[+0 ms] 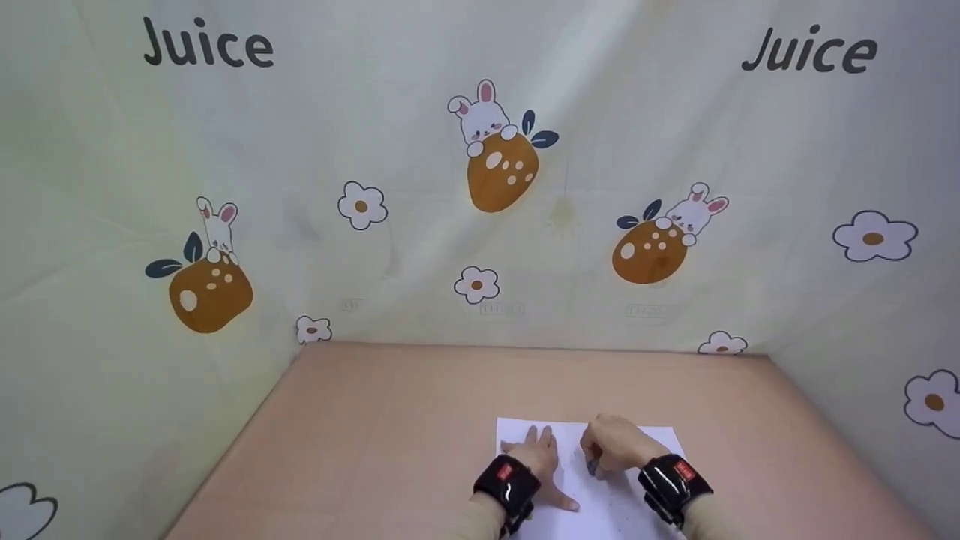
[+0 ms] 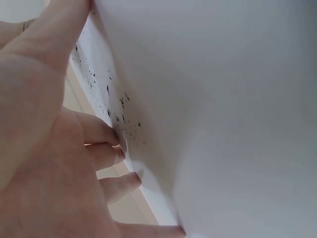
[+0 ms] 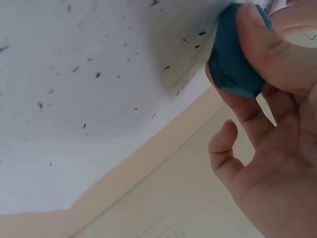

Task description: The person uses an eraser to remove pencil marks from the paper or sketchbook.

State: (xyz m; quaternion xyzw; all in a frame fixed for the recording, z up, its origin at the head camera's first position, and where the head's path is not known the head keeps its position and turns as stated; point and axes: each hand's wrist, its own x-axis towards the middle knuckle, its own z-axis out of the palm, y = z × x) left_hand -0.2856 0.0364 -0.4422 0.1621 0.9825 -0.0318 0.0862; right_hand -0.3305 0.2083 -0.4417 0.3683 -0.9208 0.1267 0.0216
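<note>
A white sheet of paper lies on the table. Spread across its left part, my left hand presses it down with straight fingers and the thumb stretched out. My right hand pinches a blue-green eraser between thumb and fingers, its edge against the paper. In the right wrist view the little finger is bent away from the eraser. Dark eraser crumbs are scattered over the sheet, and more crumbs lie near the left fingertips in the left wrist view.
The tabletop is light brown. A pale curtain printed with rabbits, orange fruits and flowers stands behind it and along both sides. Black bands are strapped on both wrists.
</note>
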